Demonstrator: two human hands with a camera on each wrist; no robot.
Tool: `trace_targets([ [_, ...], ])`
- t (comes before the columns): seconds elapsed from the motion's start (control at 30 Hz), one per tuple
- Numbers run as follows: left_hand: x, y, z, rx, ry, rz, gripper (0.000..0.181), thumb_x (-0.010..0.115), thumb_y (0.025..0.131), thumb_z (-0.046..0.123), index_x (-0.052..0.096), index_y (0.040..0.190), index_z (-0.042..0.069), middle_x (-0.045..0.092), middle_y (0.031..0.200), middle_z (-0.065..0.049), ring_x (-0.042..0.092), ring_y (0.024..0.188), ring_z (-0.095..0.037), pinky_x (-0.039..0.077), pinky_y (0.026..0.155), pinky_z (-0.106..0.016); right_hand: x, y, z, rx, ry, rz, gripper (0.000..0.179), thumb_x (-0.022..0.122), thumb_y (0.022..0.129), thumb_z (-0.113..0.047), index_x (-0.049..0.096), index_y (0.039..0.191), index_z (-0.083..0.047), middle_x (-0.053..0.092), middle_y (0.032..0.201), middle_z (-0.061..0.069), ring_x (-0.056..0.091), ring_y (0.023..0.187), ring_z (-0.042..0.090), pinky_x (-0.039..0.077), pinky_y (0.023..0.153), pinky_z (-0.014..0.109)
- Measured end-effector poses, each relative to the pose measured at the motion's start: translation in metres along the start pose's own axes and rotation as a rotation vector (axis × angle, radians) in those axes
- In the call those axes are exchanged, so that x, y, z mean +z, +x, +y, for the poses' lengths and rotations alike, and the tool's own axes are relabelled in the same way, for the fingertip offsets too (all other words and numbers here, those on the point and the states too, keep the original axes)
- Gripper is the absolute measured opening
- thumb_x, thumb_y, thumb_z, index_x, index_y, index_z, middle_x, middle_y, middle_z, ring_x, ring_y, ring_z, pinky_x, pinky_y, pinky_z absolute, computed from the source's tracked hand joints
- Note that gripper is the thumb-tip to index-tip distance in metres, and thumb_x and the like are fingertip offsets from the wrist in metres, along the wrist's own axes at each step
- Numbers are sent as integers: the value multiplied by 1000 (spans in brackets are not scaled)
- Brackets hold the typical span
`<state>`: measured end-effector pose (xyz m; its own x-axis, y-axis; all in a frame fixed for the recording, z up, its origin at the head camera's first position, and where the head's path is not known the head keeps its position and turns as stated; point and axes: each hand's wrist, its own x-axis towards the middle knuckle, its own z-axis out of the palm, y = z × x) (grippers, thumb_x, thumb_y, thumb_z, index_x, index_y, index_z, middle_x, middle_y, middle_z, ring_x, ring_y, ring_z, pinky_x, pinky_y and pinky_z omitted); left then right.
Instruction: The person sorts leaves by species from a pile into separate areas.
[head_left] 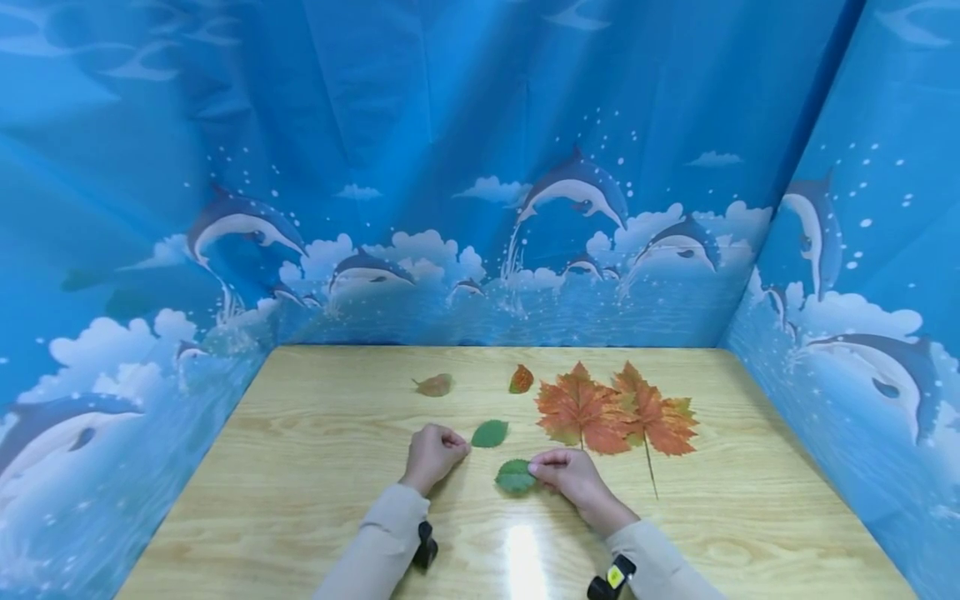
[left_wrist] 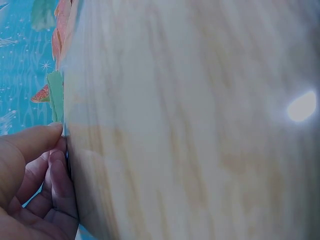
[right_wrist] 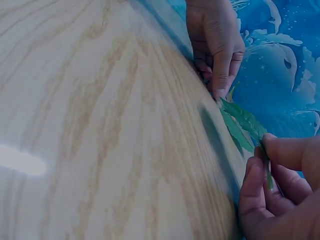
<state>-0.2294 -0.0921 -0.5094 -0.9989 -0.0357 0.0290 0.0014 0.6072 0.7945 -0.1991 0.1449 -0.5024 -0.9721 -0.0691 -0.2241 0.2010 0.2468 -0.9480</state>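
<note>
My left hand [head_left: 437,457] pinches one end of a smooth-looking green leaf [head_left: 490,433] between thumb and fingertips. In the left wrist view this leaf [left_wrist: 56,95] rises from the thumb tip, close to the tabletop. My right hand [head_left: 576,481] grips a second green leaf [head_left: 514,476] with toothed edges, by its right end. That leaf [right_wrist: 245,117] is tilted in the right wrist view, held over the table with a shadow beneath it. It lies nearer my body than the first leaf, and its far tip overlaps the left fingertips in that view.
Large orange maple leaves [head_left: 581,408] lie overlapping on the right, one with a long stem. A small red-orange leaf [head_left: 521,379] and a brownish leaf [head_left: 435,384] lie farther back. Blue dolphin-printed curtains [head_left: 480,308] border the wooden table [head_left: 300,467] at the back and sides.
</note>
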Motion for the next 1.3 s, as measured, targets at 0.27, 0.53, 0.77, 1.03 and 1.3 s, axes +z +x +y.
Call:
trace_targets([
  [0.27,0,-1,0,-15,-4,-6,9,78,79,12,72,73,9,65,66,2,57,60,-8,49,60,-26,4,-1,4,-153,-212,15,9,76,80,-9,72,84,-2,66,72,0,55,62,9,46,56,22],
  [0.53,2,-1,1,-1,-6,-12,8,78,79,11,72,74,8,65,67,1,56,60,-9,48,59,-26,5,-4,3,-254,-381,71,5,77,78,-10,73,77,-9,67,72,-2,56,65,8,46,60,23],
  [0.77,3,1,-3,-16,8,-3,9,78,78,13,72,73,9,65,66,2,57,60,-8,49,60,-26,6,-2,3,-323,-452,105,7,78,77,-10,72,74,-12,66,69,-4,55,63,7,44,59,22],
  [1.03,2,0,-1,-16,1,-8,8,78,79,12,72,74,9,66,67,2,57,61,-9,49,60,-26,6,7,4,-369,-519,149,10,79,76,-8,71,71,-13,65,66,-6,55,61,6,44,58,22],
  [1.3,4,1,1,-33,24,12,7,78,78,12,73,74,11,65,67,3,57,61,-9,50,63,-27,6,10,2,-354,-529,121,10,79,75,-8,70,71,-12,62,64,-6,52,60,6,44,57,21],
])
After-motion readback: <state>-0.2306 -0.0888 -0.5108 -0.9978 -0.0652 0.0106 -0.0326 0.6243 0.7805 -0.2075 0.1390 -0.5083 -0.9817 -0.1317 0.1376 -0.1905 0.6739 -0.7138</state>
